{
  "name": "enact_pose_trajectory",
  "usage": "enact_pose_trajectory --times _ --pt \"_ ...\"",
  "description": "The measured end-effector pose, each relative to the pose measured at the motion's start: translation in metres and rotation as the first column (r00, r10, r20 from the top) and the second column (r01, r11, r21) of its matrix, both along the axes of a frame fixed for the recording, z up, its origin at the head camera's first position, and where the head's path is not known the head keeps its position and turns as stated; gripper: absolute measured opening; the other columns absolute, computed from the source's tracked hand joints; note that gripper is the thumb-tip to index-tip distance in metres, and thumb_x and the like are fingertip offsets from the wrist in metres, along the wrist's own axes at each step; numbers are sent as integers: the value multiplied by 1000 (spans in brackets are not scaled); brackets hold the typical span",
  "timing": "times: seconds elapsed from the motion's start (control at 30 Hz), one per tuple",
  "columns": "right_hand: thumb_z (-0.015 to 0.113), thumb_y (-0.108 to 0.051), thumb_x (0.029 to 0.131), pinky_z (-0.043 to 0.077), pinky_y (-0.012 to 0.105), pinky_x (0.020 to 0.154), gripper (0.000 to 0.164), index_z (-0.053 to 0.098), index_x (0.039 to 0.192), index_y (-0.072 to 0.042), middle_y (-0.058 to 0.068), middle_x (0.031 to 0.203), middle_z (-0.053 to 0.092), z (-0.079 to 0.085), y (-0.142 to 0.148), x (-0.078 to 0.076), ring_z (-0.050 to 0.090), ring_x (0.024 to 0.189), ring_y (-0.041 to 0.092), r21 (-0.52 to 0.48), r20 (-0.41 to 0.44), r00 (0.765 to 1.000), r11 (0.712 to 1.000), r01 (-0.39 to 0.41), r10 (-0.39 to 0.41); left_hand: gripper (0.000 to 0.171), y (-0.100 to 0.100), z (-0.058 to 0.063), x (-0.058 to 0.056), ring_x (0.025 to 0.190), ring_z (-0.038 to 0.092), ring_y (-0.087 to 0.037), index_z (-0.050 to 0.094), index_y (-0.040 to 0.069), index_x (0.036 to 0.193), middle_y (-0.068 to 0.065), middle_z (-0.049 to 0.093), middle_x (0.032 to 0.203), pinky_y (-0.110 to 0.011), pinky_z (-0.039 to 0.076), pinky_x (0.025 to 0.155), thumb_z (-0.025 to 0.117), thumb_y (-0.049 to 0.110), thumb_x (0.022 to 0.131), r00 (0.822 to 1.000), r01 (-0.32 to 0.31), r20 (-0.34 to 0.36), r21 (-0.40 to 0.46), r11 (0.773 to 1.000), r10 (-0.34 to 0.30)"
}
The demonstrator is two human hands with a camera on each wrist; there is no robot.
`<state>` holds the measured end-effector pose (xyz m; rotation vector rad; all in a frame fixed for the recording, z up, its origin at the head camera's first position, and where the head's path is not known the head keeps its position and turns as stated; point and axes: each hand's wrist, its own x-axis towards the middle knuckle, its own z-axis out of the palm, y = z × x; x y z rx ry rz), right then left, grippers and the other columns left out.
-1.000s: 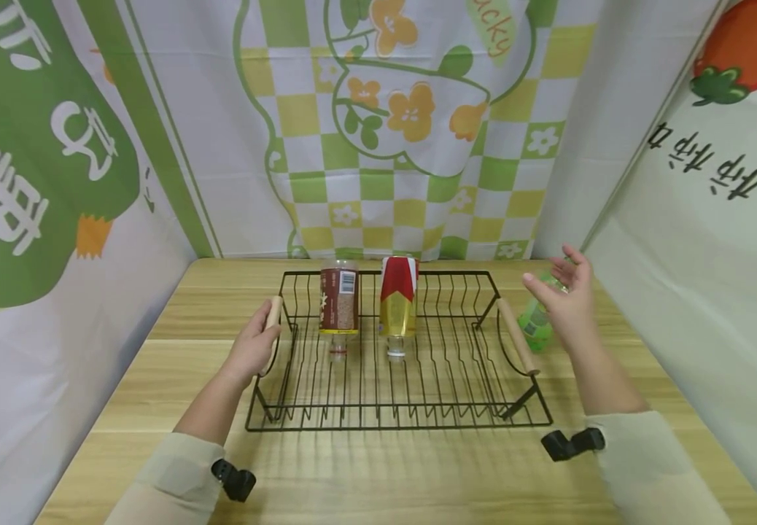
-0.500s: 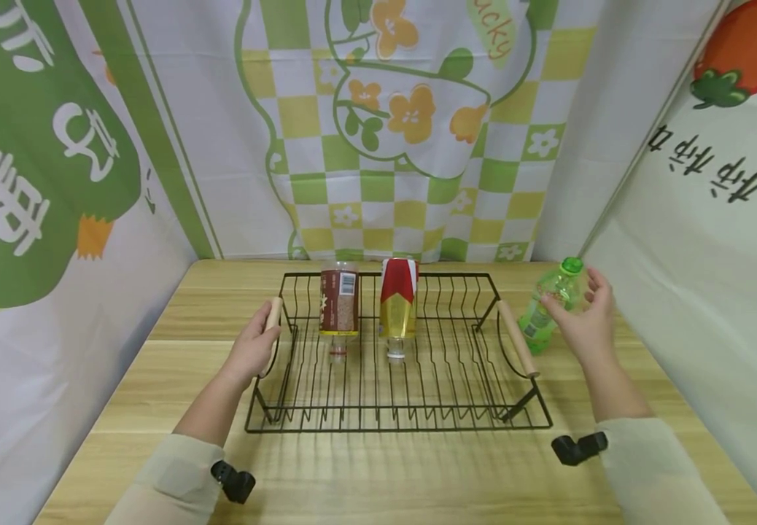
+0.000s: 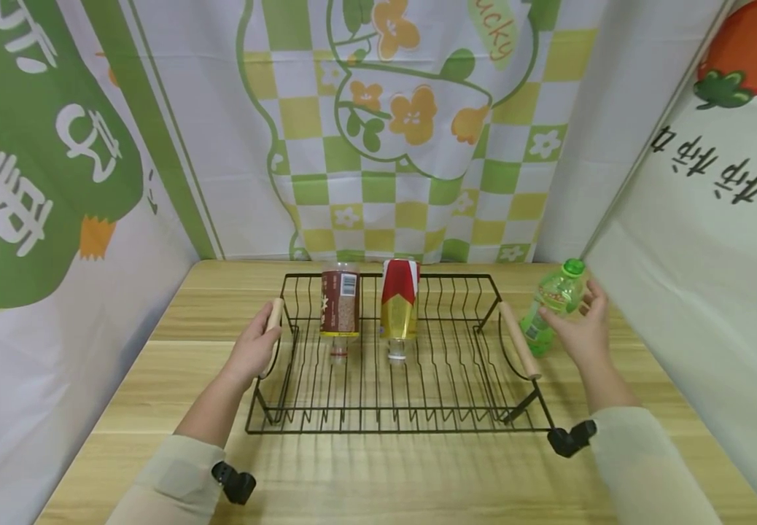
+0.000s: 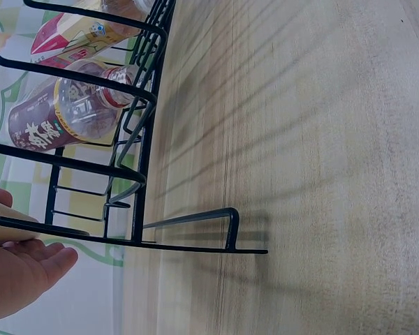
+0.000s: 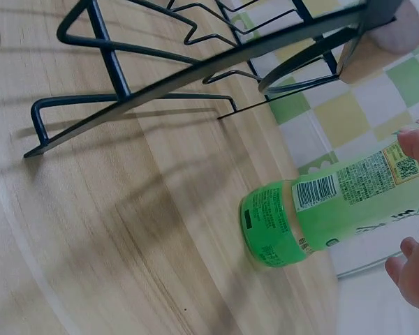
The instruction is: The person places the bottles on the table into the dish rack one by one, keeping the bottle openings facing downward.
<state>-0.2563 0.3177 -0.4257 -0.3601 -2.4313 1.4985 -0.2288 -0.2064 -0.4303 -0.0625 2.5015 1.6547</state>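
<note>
While the left hand curls round the left handle of the rack, the half-curved right hand thumbs the green bottle near the worktop's back-right corner, finger contact unclear, so a weak pinch could topple it against the right handle.

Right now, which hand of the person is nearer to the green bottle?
Right. The right hand is close against the green bottle, partly overlapping it in the head view. The left hand is across the rack, gripping the left wooden handle.
</note>
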Motion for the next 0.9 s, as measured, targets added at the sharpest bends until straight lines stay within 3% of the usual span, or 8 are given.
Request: enact_pose_trajectory --times 0.2,0.4,0.9 --pt "70 -29 90 32 63 112 101 -6 156 -23 22 161 9 -2 -2 -4 21 145 46 -28 23 1000 999 -20 20 63 0 0 0 150 11 -41 1 12 159 -16 5 165 -60 19 119 34 19 106 1000 0 -6 -6 1000 0" --pt "69 -26 90 32 60 113 98 -3 156 -25 22 160 13 -2 -5 -5 23 145 44 -42 25 1000 999 12 -11 63 0 -1 1 150 11 -41 0 12 159 -16 4 165 -61 19 118 33 19 106 1000 4 -4 -9 1000 -4" --pt "70 -27 90 34 59 113 98 -1 158 -25 20 159 16 9 -10 3 29 142 43 -67 4 1000 997 31 -31 62 1 0 1 150 11 -40 2 13 159 -16 5 165 -60 18 119 34 20 106 1000 -3 -5 -5 1000 3"
